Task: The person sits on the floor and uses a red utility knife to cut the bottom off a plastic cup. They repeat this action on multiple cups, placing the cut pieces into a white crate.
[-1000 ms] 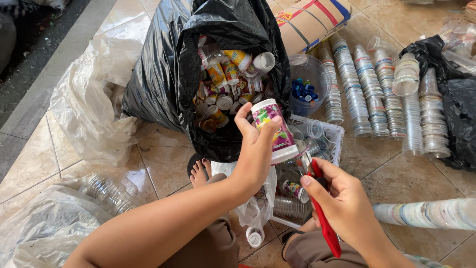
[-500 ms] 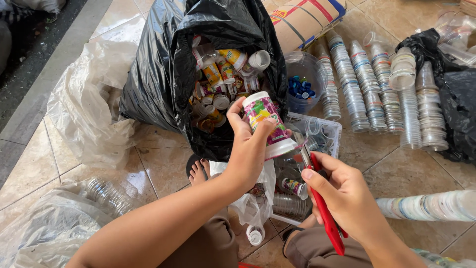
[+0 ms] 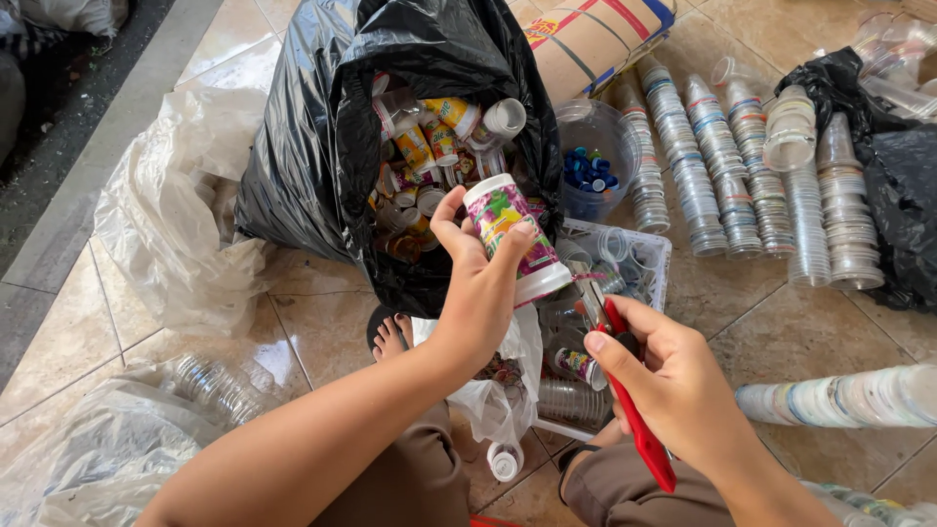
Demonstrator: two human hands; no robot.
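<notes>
- A small white plastic bottle (image 3: pixel 515 237) with a colourful printed label is held tilted in the left hand (image 3: pixel 478 283), the fingers closed around its body.
- A red-handled utility knife (image 3: pixel 625 385) is gripped in the right hand (image 3: pixel 673 390), its blade end pointing up towards the base of the bottle.
- The two hands are held near each other, above a white plastic crate (image 3: pixel 649 249) in which clear cups and small bottles lie.
- Behind the hands an open black rubbish bag (image 3: pixel 312 156), filled with similar small labelled bottles, is seen on the tiled floor (image 3: pixel 771 322).
- Rows of stacked clear plastic cups (image 3: pixel 703 166) are laid on the floor to the right of the crate.
- A clear tub (image 3: pixel 600 146) with blue caps stands just beside the bag.
</notes>
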